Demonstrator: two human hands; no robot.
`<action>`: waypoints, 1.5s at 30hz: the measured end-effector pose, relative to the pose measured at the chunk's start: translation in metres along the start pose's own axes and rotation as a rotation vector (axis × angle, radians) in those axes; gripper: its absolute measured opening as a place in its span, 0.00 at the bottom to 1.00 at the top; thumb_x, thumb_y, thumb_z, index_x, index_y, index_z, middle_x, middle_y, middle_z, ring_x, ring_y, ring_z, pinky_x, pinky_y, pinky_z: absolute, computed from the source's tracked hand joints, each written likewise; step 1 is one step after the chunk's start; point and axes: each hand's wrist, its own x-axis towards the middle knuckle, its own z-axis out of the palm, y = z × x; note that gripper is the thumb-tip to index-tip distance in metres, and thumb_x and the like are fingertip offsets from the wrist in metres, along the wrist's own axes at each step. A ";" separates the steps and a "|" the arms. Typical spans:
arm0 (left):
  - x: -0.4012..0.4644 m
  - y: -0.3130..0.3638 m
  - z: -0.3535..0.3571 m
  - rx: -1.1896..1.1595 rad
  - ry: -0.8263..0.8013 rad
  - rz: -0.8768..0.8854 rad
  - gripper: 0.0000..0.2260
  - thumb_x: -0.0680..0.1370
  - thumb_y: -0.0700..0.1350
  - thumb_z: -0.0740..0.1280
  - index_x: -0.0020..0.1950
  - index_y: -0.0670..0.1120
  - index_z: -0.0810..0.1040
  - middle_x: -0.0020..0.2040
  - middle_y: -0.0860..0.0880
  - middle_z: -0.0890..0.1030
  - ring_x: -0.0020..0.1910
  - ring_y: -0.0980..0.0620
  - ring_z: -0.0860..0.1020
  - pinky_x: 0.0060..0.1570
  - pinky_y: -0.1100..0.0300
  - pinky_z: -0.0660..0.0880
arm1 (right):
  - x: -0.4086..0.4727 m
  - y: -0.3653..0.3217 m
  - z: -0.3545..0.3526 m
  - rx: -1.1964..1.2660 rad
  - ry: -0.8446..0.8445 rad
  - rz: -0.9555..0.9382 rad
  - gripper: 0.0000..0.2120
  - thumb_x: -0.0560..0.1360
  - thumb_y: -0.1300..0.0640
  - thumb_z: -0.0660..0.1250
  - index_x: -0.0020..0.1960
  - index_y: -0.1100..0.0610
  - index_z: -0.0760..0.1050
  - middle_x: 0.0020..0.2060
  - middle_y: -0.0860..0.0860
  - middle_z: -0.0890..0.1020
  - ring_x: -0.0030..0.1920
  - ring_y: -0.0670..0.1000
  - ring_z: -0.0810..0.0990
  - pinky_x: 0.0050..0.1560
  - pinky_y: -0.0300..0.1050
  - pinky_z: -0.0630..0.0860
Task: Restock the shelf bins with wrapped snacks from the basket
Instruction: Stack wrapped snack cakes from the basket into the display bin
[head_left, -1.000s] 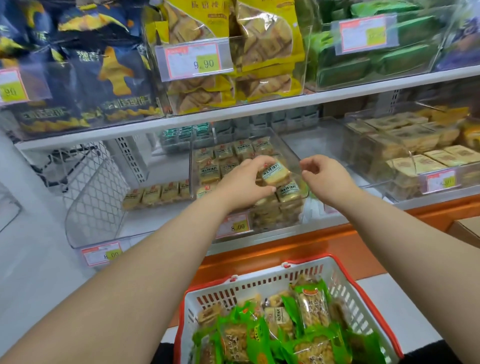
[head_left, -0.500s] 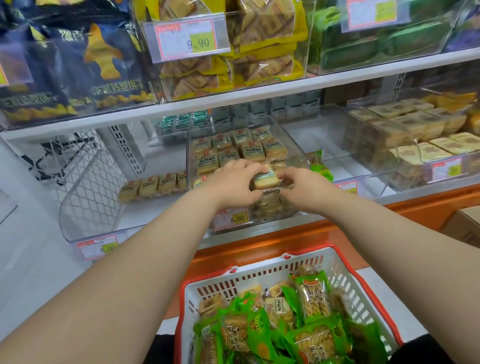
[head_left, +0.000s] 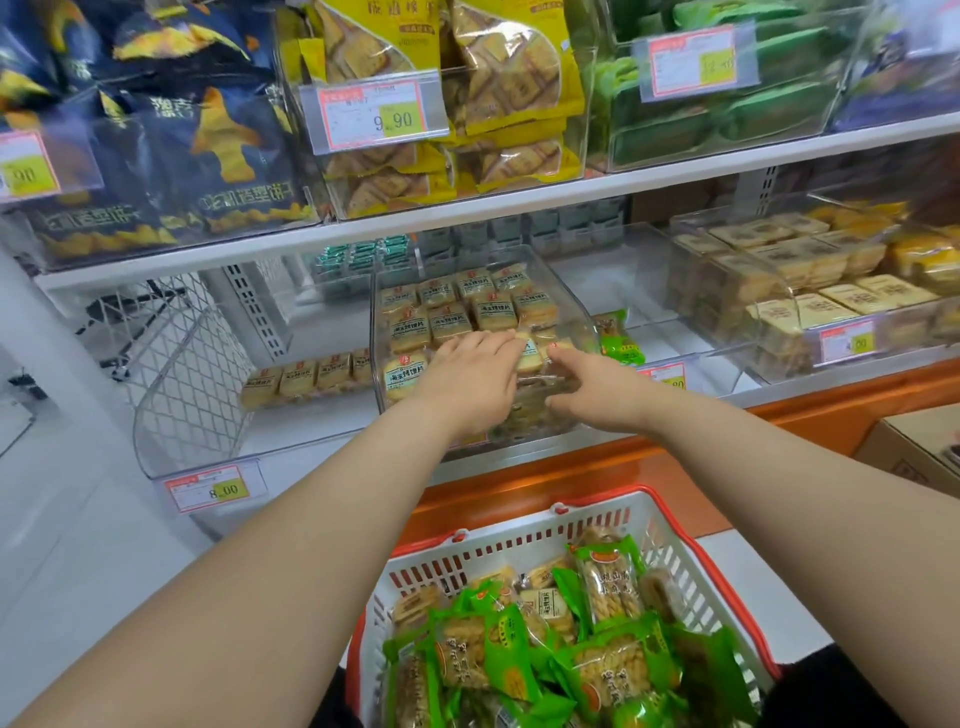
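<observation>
A clear shelf bin (head_left: 574, 296) on the middle shelf holds rows of yellow wrapped snacks (head_left: 449, 317). Both my hands are inside its front part. My left hand (head_left: 467, 379) lies with straight fingers on top of one wrapped snack (head_left: 531, 356) at the front of the pile. My right hand (head_left: 592, 387) touches that snack's right side with its fingertips. Below, close to me, stands the red-rimmed white basket (head_left: 597, 500), filled with green-wrapped snacks (head_left: 608, 577) and a few clear-wrapped biscuits (head_left: 548, 605).
The left bin (head_left: 171, 395) holds a single row of the same yellow snacks (head_left: 306, 376). A green packet (head_left: 621, 345) lies in the bin to the right, beside boxed pastries (head_left: 789, 260). A cardboard box (head_left: 914, 447) sits at the right. Bagged snacks (head_left: 467, 78) fill the upper shelf.
My left hand carried the wrapped snack down onto the front of the pile, and its fingers have flattened over it. My right hand came in from the right to the snack's edge.
</observation>
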 end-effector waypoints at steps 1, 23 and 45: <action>-0.002 0.002 -0.001 0.001 0.002 -0.003 0.23 0.84 0.48 0.52 0.79 0.49 0.56 0.79 0.50 0.57 0.77 0.48 0.55 0.76 0.48 0.51 | -0.002 0.001 -0.001 0.043 0.004 0.007 0.32 0.78 0.56 0.65 0.78 0.54 0.55 0.72 0.53 0.69 0.67 0.54 0.72 0.65 0.45 0.68; -0.124 0.078 0.143 -0.442 -0.254 -0.219 0.16 0.82 0.51 0.60 0.69 0.53 0.73 0.68 0.51 0.75 0.66 0.49 0.72 0.65 0.51 0.70 | -0.091 0.107 0.080 -0.245 -0.220 0.178 0.14 0.77 0.57 0.62 0.63 0.52 0.74 0.55 0.51 0.81 0.55 0.54 0.78 0.48 0.42 0.71; -0.124 0.096 0.177 -0.708 -0.236 -0.370 0.24 0.79 0.49 0.64 0.74 0.56 0.64 0.73 0.54 0.64 0.73 0.52 0.60 0.73 0.49 0.60 | -0.055 0.155 0.148 0.043 -0.147 0.527 0.15 0.71 0.60 0.74 0.44 0.54 0.66 0.45 0.55 0.77 0.45 0.54 0.76 0.44 0.45 0.74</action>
